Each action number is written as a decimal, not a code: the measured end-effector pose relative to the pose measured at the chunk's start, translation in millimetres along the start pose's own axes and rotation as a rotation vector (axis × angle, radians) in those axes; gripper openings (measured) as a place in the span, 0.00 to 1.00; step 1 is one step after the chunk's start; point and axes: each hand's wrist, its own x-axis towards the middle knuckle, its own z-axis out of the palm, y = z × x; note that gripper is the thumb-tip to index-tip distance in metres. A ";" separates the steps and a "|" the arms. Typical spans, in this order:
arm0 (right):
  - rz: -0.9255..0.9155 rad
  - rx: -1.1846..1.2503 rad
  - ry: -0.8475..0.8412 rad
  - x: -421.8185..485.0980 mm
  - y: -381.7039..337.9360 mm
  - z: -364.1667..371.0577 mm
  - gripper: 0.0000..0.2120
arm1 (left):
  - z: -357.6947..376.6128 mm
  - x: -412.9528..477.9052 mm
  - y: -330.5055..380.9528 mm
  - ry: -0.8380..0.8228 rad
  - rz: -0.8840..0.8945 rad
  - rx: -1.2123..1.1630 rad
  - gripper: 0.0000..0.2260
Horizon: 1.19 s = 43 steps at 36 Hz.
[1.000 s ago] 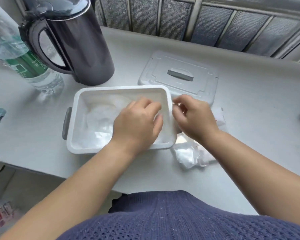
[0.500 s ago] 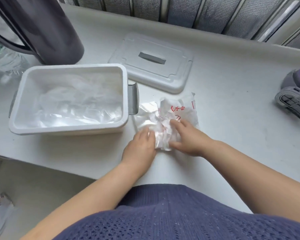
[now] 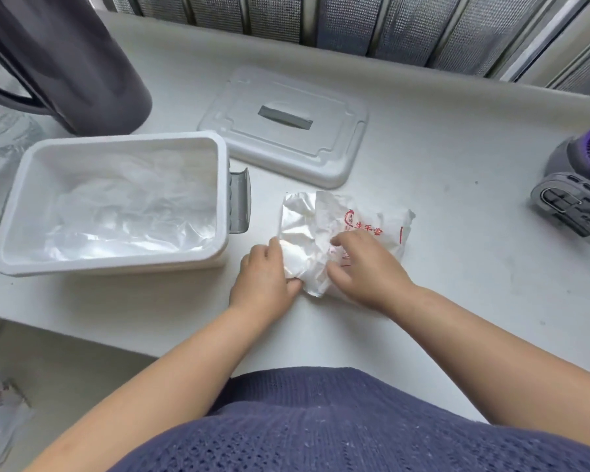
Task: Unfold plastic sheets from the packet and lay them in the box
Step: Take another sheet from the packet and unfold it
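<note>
Gripping the crumpled packet [image 3: 304,223] at frame ctr on the counter [image 3: 457,267], left hand [image 3: 263,274] holds its left edge, right hand [image 3: 365,267] pinches its middle; box [image 3: 116,264] w/ sheets [image 3: 126,212] just left.

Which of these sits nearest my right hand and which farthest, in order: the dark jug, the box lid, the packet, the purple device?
1. packet: directly under the right hand, touching it.
2. box lid: just beyond the packet, towards the back.
3. purple device: at the table's right edge.
4. dark jug: back left corner.
</note>
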 end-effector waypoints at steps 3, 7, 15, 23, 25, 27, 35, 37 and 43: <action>-0.081 0.013 -0.080 1.3 -0.6 5.8 0.29 | 2.1 2.0 -3.3 0.078 -0.057 -0.314 0.17; 0.009 0.026 -0.215 5.4 6.2 10.6 0.37 | -3.1 0.5 1.7 0.151 -0.066 -0.462 0.16; 0.053 0.121 -0.219 5.5 7.1 4.7 0.37 | -4.0 -0.5 2.8 0.228 -0.149 -0.585 0.10; 0.134 0.260 -0.124 8.8 7.2 3.9 0.33 | -17.3 8.8 8.1 0.018 -0.371 -1.340 0.10; 0.144 0.277 -0.087 8.9 7.6 5.3 0.28 | -19.7 9.7 12.3 -0.022 -0.403 -1.523 0.10; 0.146 0.287 -0.039 8.0 6.3 6.6 0.24 | -22.4 8.7 16.8 -0.052 -0.408 -1.612 0.10; 0.005 0.285 0.120 2.8 -2.9 2.2 0.28 | -27.4 5.5 26.7 0.005 -0.278 -1.409 0.11; 0.011 0.396 0.089 1.6 -5.5 -1.0 0.26 | -29.0 6.2 29.3 -0.006 -0.272 -1.375 0.10; 0.087 0.540 -0.011 2.9 -5.4 -9.3 0.25 | -36.0 6.9 33.9 -0.055 -0.190 -1.337 0.04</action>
